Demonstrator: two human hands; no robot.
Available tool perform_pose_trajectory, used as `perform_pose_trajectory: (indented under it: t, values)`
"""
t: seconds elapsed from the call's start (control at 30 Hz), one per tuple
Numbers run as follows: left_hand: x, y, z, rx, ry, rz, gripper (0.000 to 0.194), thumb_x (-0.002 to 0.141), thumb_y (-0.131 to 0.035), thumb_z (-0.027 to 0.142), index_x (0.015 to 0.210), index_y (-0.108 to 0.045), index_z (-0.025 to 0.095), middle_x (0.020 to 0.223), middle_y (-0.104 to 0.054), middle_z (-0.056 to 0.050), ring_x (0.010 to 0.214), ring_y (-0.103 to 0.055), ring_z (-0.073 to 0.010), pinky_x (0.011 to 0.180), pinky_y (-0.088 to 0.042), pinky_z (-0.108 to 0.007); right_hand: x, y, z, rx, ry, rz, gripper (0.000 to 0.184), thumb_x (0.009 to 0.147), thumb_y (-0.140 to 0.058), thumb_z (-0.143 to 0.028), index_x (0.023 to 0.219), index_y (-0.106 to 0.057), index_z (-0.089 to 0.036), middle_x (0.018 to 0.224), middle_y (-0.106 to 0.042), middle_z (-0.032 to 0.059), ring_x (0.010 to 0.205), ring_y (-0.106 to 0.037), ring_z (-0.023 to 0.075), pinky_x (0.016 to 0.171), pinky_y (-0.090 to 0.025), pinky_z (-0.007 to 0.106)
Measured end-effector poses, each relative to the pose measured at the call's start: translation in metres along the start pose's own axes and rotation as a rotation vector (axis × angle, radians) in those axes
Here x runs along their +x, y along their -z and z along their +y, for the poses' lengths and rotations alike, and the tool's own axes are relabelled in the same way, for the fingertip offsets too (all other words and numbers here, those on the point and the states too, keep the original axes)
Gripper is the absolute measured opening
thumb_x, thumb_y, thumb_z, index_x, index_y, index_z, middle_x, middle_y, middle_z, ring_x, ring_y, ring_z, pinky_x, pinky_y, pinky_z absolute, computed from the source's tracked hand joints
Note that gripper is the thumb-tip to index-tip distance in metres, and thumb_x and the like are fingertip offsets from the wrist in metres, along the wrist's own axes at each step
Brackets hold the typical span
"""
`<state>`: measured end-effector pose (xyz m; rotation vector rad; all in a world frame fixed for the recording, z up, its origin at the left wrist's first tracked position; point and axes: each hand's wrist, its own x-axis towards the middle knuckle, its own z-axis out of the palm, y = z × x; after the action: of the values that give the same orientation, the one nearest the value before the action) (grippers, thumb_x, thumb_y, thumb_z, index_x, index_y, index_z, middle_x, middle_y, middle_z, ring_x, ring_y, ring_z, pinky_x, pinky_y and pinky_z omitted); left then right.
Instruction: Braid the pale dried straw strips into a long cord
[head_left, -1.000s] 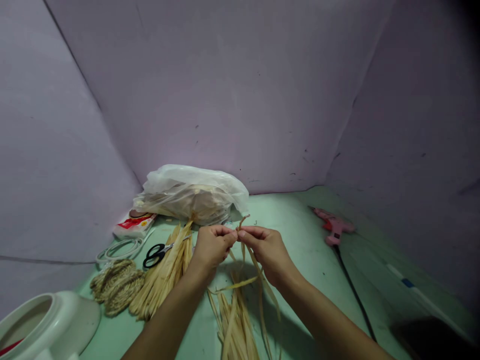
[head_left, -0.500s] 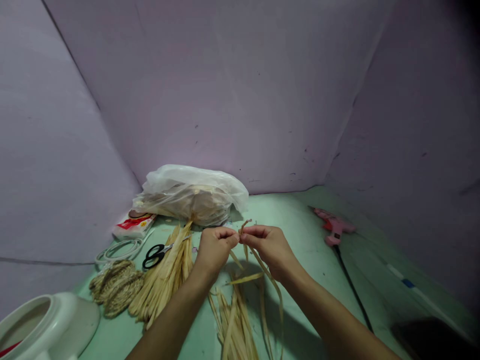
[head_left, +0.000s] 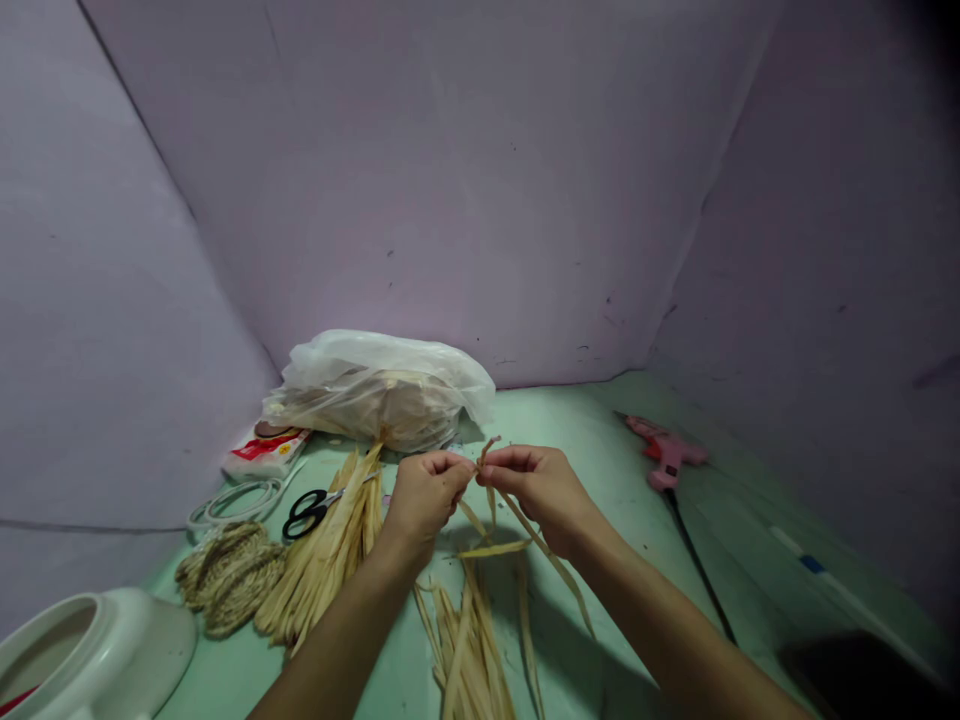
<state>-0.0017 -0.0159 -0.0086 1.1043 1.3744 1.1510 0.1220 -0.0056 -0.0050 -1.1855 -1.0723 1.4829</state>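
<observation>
My left hand [head_left: 429, 497] and my right hand [head_left: 541, 490] meet above the table, fingertips almost touching. Both pinch a thin dried-fibre strand [head_left: 489, 447] whose twisted, brownish end sticks up between them. Flat straw-coloured lengths of it hang below my hands, one long piece trailing under my right wrist. Beneath them on the table lies a loose pile of pale fibre strips [head_left: 472, 650]. Left of my left forearm a larger bundle of dried fibre strips [head_left: 330, 565] is spread out, with black-handled scissors [head_left: 306, 514] lying on it.
A coil of braided rope [head_left: 229, 578], a white cable [head_left: 244, 500] and a red-and-white packet [head_left: 266, 450] lie at left. A white pot [head_left: 142, 640] stands front left, a filled plastic bag [head_left: 382, 390] at the back. On the right are a pink glue gun [head_left: 667, 450] and its black cord.
The long strip hanging under my right hand has swung outward to the right. My fingers have shifted slightly at the strand and keep their pinch.
</observation>
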Motion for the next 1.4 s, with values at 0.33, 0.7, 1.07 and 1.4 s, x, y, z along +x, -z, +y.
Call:
perform_pose_trajectory:
  t: [0.33, 0.7, 1.07, 1.4]
  values:
    - [-0.001, -0.001, -0.001, 0.023, -0.026, 0.021, 0.014, 0.059, -0.058, 0.025, 0.065, -0.053, 0.014, 0.040, -0.036, 0.009, 0.033, -0.024, -0.0009, 0.036, -0.016, -0.016, 0.000, 0.001, 0.003, -0.010, -0.006, 0.000, 0.015, 0.054, -0.065, -0.021, 0.065, -0.060, -0.013, 0.046, -0.049, -0.0063, 0.034, -0.024, 0.0002, 0.037, -0.019, 0.019]
    - [-0.002, 0.002, 0.004, 0.105, -0.048, -0.090, 0.019, 0.061, -0.059, 0.030, 0.060, -0.054, 0.012, 0.038, -0.033, 0.009, 0.035, -0.023, -0.0015, 0.038, -0.017, -0.017, 0.003, 0.003, 0.004, -0.066, 0.080, -0.034, 0.014, 0.054, -0.064, -0.021, 0.063, -0.061, -0.012, 0.049, -0.051, -0.0040, 0.043, -0.036, 0.0042, 0.043, -0.027, 0.019]
    - [0.000, 0.006, 0.004, 0.181, 0.105, -0.141, 0.026, 0.055, -0.058, 0.038, 0.049, -0.046, 0.015, 0.037, -0.030, 0.009, 0.033, -0.018, -0.0020, 0.036, -0.011, -0.019, 0.004, 0.003, 0.012, -0.279, 0.235, -0.029, 0.015, 0.059, -0.058, -0.021, 0.069, -0.065, -0.012, 0.063, -0.062, 0.0031, 0.057, -0.051, 0.0111, 0.055, -0.038, 0.022]
    - [0.000, -0.003, -0.003, 0.299, -0.152, 0.104, 0.017, 0.058, -0.050, 0.025, 0.046, -0.051, 0.013, 0.043, -0.038, 0.005, 0.045, -0.031, -0.0060, 0.044, -0.024, -0.019, -0.002, 0.004, 0.008, -0.743, 0.270, 0.093, 0.025, 0.067, -0.053, -0.038, 0.063, -0.066, -0.017, 0.059, -0.064, 0.0040, 0.053, -0.053, 0.0142, 0.048, -0.033, 0.023]
